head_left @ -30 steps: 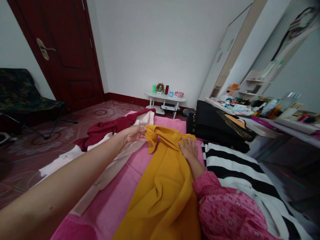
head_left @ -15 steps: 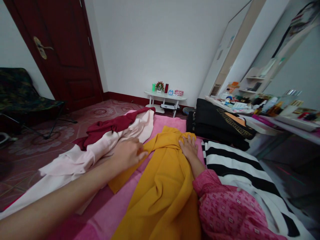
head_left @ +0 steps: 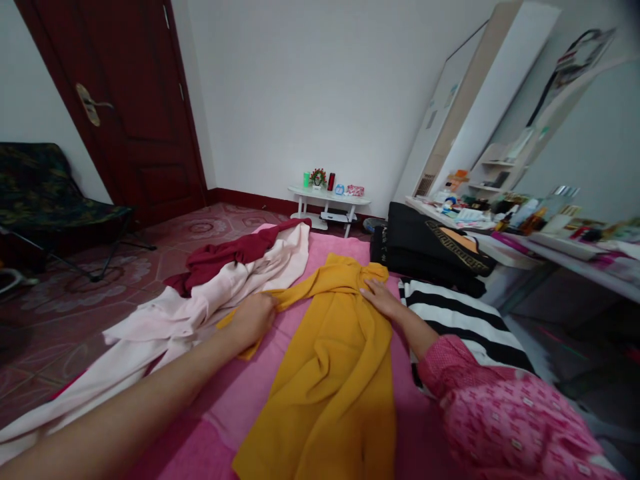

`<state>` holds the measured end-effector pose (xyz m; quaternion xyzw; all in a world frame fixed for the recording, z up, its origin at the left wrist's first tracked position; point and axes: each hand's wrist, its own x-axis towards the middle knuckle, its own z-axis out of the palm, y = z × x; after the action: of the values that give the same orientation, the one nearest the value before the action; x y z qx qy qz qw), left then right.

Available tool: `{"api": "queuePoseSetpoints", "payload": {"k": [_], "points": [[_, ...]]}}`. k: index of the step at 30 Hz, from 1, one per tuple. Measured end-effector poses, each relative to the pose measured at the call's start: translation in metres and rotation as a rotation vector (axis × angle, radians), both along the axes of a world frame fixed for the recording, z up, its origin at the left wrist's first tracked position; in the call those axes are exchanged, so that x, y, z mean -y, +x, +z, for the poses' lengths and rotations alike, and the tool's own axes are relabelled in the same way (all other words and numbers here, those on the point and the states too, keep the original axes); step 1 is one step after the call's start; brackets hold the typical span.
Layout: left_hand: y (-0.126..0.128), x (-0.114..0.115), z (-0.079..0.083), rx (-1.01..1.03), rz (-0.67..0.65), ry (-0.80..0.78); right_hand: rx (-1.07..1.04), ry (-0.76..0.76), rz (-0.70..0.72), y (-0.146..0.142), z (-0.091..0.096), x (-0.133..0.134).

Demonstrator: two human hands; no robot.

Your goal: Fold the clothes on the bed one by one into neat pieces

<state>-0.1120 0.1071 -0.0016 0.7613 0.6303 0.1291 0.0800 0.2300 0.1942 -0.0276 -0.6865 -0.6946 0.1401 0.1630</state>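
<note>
A mustard-yellow long-sleeved top (head_left: 325, 373) lies lengthwise on a pink cover (head_left: 235, 393), with some creases down its middle. My left hand (head_left: 256, 319) is closed around one of its sleeves, which stretches out to the left; the sleeve's end hangs past my fist. Near the collar, on the top's right side, my right hand (head_left: 381, 299) rests on the cloth with its fingers stretched out. Left of the top are a pale pink garment (head_left: 210, 300) and a dark red garment (head_left: 230, 252), both loosely heaped.
Folded black clothes (head_left: 425, 247) and a black-and-white striped garment (head_left: 460, 320) lie to the right. Beyond them stands a dressing table (head_left: 525, 257) crowded with bottles. A small white table (head_left: 327, 195) is by the far wall, and a camouflage folding chair (head_left: 55, 207) at left.
My left hand has closed on the yellow sleeve and drawn it slightly left and down. My right hand stays near the collar. The view has shifted a little.
</note>
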Motion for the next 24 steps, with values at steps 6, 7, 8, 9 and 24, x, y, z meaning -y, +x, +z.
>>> {"api": "queuePoseSetpoints", "payload": {"k": [6,7,8,9,24], "points": [[-0.018,-0.018,0.004,0.133,-0.004,0.007,-0.078,0.196,0.021,-0.004,-0.005,0.070],[-0.020,-0.022,0.010,0.161,-0.007,0.015,-0.103,0.220,0.032,-0.005,-0.009,0.080],[-0.020,-0.026,0.019,0.176,-0.005,0.035,-0.133,0.245,0.045,-0.006,-0.013,0.087],[-0.019,-0.029,0.029,0.187,0.003,0.067,-0.167,0.269,0.058,-0.006,-0.016,0.092],[0.100,0.097,0.134,0.066,-0.641,0.191,-0.597,0.309,0.046,-0.019,-0.002,0.122]]}}
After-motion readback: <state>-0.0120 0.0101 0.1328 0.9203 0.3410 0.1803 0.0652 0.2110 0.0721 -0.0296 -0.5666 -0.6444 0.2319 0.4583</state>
